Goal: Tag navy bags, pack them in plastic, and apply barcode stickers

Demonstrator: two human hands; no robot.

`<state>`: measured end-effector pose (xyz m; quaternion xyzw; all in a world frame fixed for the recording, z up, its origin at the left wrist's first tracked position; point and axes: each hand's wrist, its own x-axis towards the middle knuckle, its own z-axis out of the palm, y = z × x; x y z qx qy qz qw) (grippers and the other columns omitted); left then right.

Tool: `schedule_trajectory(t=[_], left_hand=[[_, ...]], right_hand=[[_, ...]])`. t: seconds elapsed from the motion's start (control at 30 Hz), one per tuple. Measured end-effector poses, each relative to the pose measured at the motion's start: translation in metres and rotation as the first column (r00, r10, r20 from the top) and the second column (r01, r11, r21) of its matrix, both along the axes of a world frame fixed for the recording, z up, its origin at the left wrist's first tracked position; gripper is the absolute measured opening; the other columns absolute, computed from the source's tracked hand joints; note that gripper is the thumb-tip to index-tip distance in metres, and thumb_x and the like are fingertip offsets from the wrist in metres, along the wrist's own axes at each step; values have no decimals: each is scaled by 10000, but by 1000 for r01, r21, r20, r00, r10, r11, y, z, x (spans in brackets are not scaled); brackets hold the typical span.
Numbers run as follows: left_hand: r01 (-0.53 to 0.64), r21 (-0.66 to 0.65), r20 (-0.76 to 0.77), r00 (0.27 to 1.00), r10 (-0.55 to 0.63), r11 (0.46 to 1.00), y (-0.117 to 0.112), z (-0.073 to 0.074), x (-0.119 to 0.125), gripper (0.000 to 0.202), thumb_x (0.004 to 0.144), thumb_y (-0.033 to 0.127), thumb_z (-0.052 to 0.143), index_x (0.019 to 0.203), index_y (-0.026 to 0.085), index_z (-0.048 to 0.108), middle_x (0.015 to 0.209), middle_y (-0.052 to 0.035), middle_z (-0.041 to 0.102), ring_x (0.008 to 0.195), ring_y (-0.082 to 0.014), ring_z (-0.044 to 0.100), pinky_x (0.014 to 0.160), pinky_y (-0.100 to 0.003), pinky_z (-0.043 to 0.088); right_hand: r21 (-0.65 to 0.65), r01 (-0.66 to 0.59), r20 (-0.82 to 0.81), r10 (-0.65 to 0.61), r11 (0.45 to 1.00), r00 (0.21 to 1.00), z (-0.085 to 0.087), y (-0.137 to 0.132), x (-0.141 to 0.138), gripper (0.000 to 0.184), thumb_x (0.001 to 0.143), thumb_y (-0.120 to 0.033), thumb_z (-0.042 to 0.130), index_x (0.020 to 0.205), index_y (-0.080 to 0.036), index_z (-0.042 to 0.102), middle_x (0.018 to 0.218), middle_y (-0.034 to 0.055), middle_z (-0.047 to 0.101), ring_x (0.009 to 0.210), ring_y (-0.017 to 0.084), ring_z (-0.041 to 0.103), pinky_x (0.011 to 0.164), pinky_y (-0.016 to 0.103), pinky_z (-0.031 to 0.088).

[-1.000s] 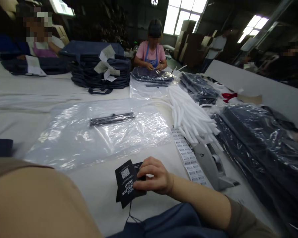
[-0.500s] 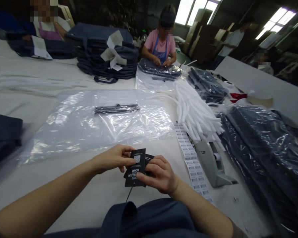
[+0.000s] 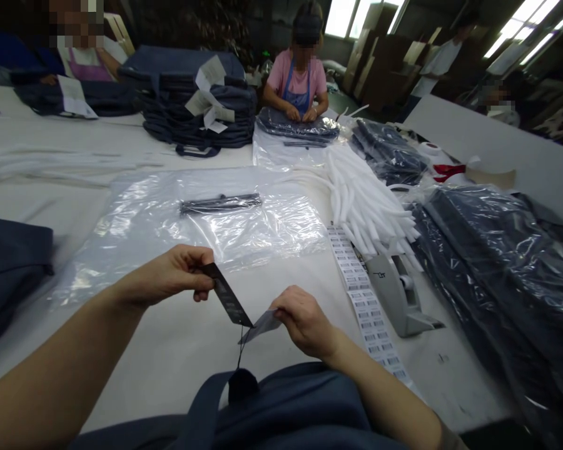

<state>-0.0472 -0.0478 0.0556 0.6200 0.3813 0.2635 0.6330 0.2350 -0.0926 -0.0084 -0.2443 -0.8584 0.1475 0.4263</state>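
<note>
A black hang tag [image 3: 226, 295] with faint pale print and a black cord [image 3: 239, 353] showed against a pale grey tag [image 3: 261, 326] and a navy bag [image 3: 291, 406]. Black-and-white barcode labels [image 3: 356, 287] lay near white tubes [image 3: 363, 200], a red ribbon [image 3: 448, 169], a pink shirt [image 3: 295, 74] and a blue apron [image 3: 296, 100].

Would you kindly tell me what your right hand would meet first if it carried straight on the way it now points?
The right hand would probably meet the clear plastic bag, passing close to the black tag in the left hand; depth is unclear.
</note>
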Motion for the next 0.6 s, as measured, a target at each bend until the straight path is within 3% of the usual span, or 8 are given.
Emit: schedule_trajectory(t=[0.17, 0.27, 0.4, 0.5, 0.6], left_hand=[[-41, -21, 89, 995, 43, 999, -2, -9, -3, 217, 693, 211, 790, 687, 129, 589, 615, -41, 649, 491, -121, 597, 498, -194, 506], [-52, -8, 103, 993, 53, 999, -2, -13, -3, 221, 709, 216, 783, 681, 126, 583, 588, -33, 634, 496, -117, 597, 504, -186, 505], [-44, -17, 106, 993, 46, 999, -4, -16, -5, 212, 708, 218, 785, 705, 126, 594, 612, -36, 643, 507, -123, 607, 513, -194, 517], [-37, -26, 121, 992, 40, 999, -7, -16, -5, 219, 701, 224, 791, 695, 120, 599, 587, -42, 641, 492, -130, 609, 494, -187, 514], [-12, -30, 146, 989, 16, 999, -8, -15, -4, 236, 712, 249, 787, 666, 118, 596, 552, -46, 638, 469, -129, 606, 465, -166, 498]], right_hand=[[-163, 0, -29, -5, 987, 1000, -4, -5, 1, 149, 941, -215, 459, 869, -187, 587, 722, 23, 601, 671, 138, 542, 639, 268, 463], [-156, -30, -32, 26, 987, 999, -5, -5, 2, 86, 914, -196, 518, 871, -187, 592, 733, 18, 631, 672, 126, 570, 631, 241, 478], [113, -114, 44, 109, 987, 993, -4, -4, 2, 93, 844, -100, 540, 817, -187, 555, 764, 27, 673, 685, 130, 582, 629, 242, 495], [368, -69, 81, 42, 927, 996, 1, -3, 1, 206, 803, -41, 504, 671, -198, 486, 745, 32, 648, 691, 142, 562, 682, 281, 513], [492, -49, 93, 3, 869, 996, 5, -4, 1, 275, 784, -19, 519, 586, -195, 445, 676, 16, 595, 695, 138, 538, 767, 304, 525]])
